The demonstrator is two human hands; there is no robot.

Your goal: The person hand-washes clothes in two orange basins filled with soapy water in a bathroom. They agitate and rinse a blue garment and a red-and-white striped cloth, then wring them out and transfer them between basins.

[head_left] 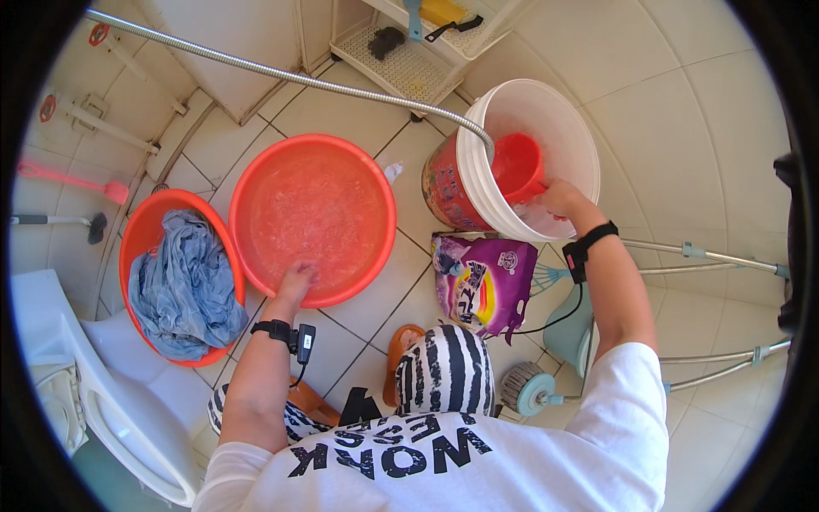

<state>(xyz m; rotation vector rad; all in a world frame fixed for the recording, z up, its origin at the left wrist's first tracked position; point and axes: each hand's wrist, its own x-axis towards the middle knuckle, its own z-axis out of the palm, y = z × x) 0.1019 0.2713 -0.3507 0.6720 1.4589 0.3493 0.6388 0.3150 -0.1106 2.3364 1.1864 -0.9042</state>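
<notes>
left hand (299, 280): at the near rim of the water basin, fingers reaching inward over the water; fingers partly blurred.
left grip: fingers loosely bent; cannot tell how far apart they are, or whether they have hold of anything.
right hand (560, 198): inside the mouth of the bucket, at the right-hand side.
right grip: closed about the handle end of the red dipper (517, 162).
red dipper: inside the bucket, tilted; its handle points toward the right hand.
bucket (490, 107): white inside and at the rim, printed red outside; water within; on the tiled floor (409, 192).
water basin (386, 183): round, orange-red, holding rippled water (311, 205); left of the bucket, well apart from it.
laundry tub (136, 230): orange-red, just beside the water basin on its left; holds a crumpled grey-blue cloth (183, 282).
bag (508, 294): purple, printed, on the floor just beside the bucket, on its near side.
hose (320, 83): ribbed metal, spanning the far side, its end at the bucket rim.
rack (357, 47): pale, perforated shelf at the far wall; a dark scrubber (386, 43) on it.
brush (522, 388): round head, right of the person's striped knee.
wristbands: black, one on each wrist.
</notes>
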